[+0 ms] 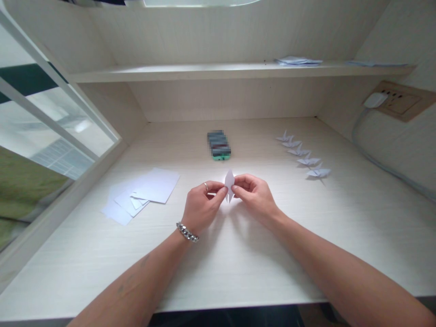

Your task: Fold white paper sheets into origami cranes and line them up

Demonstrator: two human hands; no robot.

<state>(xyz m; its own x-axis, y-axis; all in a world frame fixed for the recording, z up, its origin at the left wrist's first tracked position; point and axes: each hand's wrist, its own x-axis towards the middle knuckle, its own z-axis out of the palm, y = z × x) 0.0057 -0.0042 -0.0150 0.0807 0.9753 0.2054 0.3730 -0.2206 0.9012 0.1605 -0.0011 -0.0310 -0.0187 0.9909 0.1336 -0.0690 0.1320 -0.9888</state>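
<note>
A small folded white paper piece [229,181], pointed at the top, stands upright above the desk [238,254] at its middle. My left hand [200,206] pinches it from the left with thumb and fingers closed; it wears a ring and a metal wrist chain. My right hand [254,195] pinches it from the right, fingers curled. Both hands hover just over the desk surface.
Loose white paper sheets [143,193] lie spread at the left. A row of several folded paper cranes [304,156] sits at the right. A phone [219,145] lies behind the hands. A shelf [238,70] holds more paper [298,61]; a wall socket with a plugged cable [374,101] is at right.
</note>
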